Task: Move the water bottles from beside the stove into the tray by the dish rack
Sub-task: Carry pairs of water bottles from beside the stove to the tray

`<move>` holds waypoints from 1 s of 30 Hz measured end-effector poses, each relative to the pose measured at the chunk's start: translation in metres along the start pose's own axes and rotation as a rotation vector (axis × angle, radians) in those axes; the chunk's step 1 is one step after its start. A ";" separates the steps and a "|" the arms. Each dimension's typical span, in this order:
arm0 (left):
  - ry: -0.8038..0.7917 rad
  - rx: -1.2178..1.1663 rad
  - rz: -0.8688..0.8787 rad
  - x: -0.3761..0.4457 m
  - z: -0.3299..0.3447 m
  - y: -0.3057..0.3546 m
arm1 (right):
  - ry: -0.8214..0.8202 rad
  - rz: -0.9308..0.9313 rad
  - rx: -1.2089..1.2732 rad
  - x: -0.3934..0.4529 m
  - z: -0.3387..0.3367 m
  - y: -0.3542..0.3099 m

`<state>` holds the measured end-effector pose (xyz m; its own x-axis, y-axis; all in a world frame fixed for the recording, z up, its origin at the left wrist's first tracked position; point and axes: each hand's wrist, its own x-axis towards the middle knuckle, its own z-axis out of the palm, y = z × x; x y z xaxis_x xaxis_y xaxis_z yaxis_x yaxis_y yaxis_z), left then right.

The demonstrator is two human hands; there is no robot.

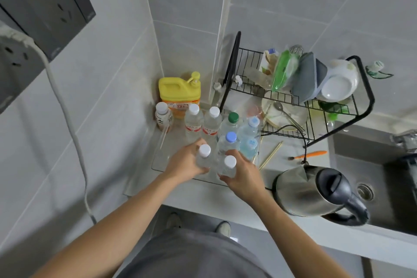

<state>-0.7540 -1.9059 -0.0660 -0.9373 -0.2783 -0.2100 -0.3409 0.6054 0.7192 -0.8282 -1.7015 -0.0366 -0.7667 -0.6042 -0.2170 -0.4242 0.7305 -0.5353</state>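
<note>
Closest in, two bare forearms reach down over the desk [203, 196], and each of the hands has a bottle: the left hand [187, 163] wraps around a white-capped bottle [204, 156], the right hand [242, 176] curls round another white-capped bottle [228, 166], the two bottles just beside each other at the near edge of the clear tray [159, 160]. Whether their bases are down on the tray floor or just above it, I cannot tell. Farther back in the tray stand more bottles: two with red labels [193, 123], a green-capped one [231, 121], a blue-capped one [229, 142] and pale blue ones [249, 133] hard against the dish rack [300, 99]. It looks like the task is well along. The risk now is crowding: the right knuckles sit very near the blue-capped bottle, so letting go carelessly could nudge it and topple its neighbours like skittles. The near rim is low, so a bottle set half on it would tip toward the desk edge. The kettle [316, 189] sits close by the right wrist, and a wide elbow could bump it.
</note>
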 end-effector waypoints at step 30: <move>0.089 0.407 0.024 0.026 -0.102 0.024 | -0.137 -0.436 -0.608 0.104 -0.054 -0.094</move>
<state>-0.7790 -1.9749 0.0132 -0.9414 -0.3129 -0.1258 -0.3368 0.8527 0.3993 -0.8940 -1.8161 0.0352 -0.4187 -0.8836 -0.2096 -0.8965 0.4390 -0.0599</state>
